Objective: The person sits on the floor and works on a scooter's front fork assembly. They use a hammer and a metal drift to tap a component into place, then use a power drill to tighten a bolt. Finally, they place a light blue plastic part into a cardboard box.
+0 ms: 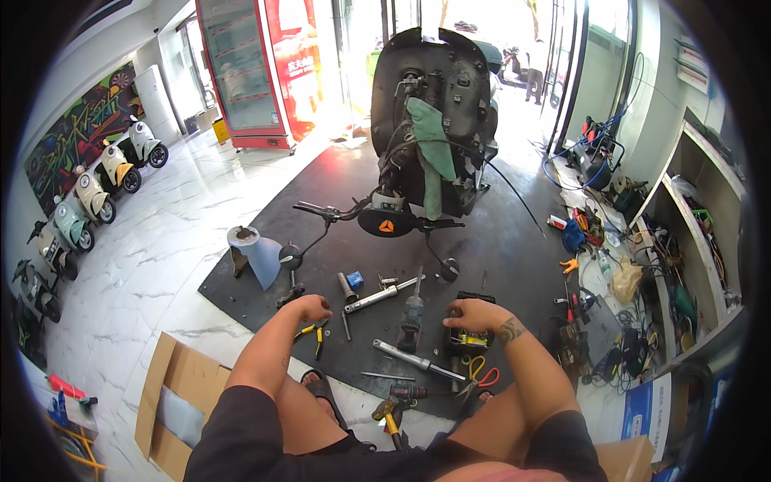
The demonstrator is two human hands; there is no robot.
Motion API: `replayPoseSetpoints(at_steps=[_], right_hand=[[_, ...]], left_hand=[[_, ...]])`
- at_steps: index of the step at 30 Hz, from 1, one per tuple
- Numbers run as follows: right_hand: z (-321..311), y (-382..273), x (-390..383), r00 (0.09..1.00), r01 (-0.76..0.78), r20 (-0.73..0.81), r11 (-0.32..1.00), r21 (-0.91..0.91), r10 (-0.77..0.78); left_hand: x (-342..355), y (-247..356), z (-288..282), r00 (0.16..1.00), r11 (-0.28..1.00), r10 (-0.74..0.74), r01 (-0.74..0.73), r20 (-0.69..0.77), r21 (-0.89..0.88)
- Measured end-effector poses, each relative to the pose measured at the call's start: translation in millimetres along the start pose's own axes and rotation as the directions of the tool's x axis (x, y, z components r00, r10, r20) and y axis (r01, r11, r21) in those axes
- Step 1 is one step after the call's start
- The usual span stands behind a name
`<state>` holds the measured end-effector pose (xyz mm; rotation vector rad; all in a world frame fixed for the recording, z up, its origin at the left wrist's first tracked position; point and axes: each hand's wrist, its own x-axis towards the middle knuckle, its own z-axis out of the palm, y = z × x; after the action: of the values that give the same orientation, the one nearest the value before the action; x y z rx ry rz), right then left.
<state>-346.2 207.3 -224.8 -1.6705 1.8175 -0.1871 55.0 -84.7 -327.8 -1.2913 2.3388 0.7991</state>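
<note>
My left hand (309,308) hangs loosely closed over the mat, with nothing visible in it. Beneath it lie pliers (320,341) with yellow-and-black handles, and a dark metal part (294,287) lies just beyond. Loosely curled too, my right hand (475,315) hangs above a black-and-yellow tool (470,341); I see nothing in its fingers. Between the hands are a power tool with a long bit (410,317), a ratchet wrench (384,295) and a second silver wrench (418,360). Ahead stands a partly stripped scooter (434,120), a green cloth (431,136) draped on it.
Scissors (480,376) and a hammer (391,422) lie near my feet. A blue-white roll (257,253) stands at left, beyond a cardboard box (165,386). Cables and tools crowd the shelf (683,217) at right. Parked scooters (91,193) line the left wall.
</note>
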Motion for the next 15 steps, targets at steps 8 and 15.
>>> replayPoseSetpoints(at_steps=[8, 15], right_hand=[[-0.3, 0.9, -0.6, 1.0, -0.007, -0.017, 1.0, -0.017, 0.007], [3.4, -3.0, 0.3, 0.998, 0.02, -0.055, 0.999, -0.04, -0.023]], left_hand=[[2.3, -11.2, 4.0, 1.0, 1.0, -0.009, 0.009, -0.011, -0.02], [-68.2, 78.9, -55.4, 0.896, 0.85, 0.332, -0.419, -0.294, -0.32]])
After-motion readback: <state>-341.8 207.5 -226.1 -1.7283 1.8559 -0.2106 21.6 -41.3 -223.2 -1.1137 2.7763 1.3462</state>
